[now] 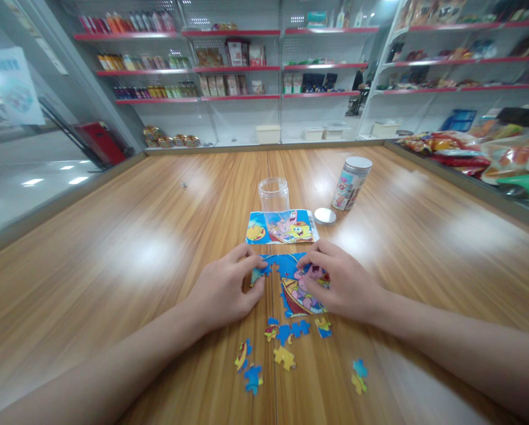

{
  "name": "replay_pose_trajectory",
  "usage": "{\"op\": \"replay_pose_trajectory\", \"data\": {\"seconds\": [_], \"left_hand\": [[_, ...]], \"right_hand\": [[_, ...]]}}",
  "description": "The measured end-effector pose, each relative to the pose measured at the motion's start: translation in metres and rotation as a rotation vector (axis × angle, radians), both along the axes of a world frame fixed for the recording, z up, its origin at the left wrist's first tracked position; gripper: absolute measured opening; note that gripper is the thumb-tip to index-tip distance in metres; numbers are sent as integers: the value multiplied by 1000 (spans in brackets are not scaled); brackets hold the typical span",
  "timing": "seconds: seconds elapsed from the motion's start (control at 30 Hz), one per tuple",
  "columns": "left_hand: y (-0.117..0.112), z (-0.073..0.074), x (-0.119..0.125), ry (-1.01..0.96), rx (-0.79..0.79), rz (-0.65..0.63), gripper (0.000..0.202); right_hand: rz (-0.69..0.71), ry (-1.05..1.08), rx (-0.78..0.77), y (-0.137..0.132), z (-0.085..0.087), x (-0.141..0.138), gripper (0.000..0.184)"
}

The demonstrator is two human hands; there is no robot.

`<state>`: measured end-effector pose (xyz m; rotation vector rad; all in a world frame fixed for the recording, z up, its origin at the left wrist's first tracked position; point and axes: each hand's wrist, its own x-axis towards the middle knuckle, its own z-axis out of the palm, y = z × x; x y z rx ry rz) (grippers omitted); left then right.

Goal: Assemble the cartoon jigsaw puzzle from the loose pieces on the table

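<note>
A partly joined jigsaw puzzle [298, 293], showing a pink cartoon figure in a boat on blue, lies flat on the wooden table. At its upper left corner my left hand [229, 283] has thumb and fingers closed around a blue-green puzzle piece [256, 275]. The fingers of my right hand [342, 277] are curled onto the puzzle's right side, thumb and fingertips against its surface and hiding part of it. Just beyond lies the printed picture sheet [256, 229]. Loose pieces are scattered nearer me, among them a yellow piece [284, 358] and a blue piece [252, 379].
A clear plastic jar [274, 195] stands at the picture sheet's far edge, beside a round silver lid [325, 216]. Farther right is a labelled canister [351, 184]. Snack bags [450, 147] lie past the table's right edge, and stocked shelves [238, 68] line the back.
</note>
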<state>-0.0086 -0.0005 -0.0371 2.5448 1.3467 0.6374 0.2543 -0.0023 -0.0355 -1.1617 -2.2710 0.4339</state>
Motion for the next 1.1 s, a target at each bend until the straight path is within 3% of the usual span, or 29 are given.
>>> {"op": "replay_pose_trajectory", "data": {"seconds": [0.13,0.23,0.3,0.43,0.5,1.1], "left_hand": [[-1,2,0,6,-10,-14,19],[-2,3,0,7,-14,-19,20],[-2,3,1,7,-10,-17,21],[-1,2,0,5,-11,-17,21],[-1,2,0,4,-13,-18,21],[-3,5,2,20,-12,-20,21]], "right_hand": [[16,-111,51,-8,6,-4,27],[66,-115,92,-12,7,-5,27],[163,-107,130,-14,6,-5,23],[428,-143,198,-14,4,-4,38],[484,-138,193,-13,4,-4,40],[498,-115,165,-12,3,-3,33]]}}
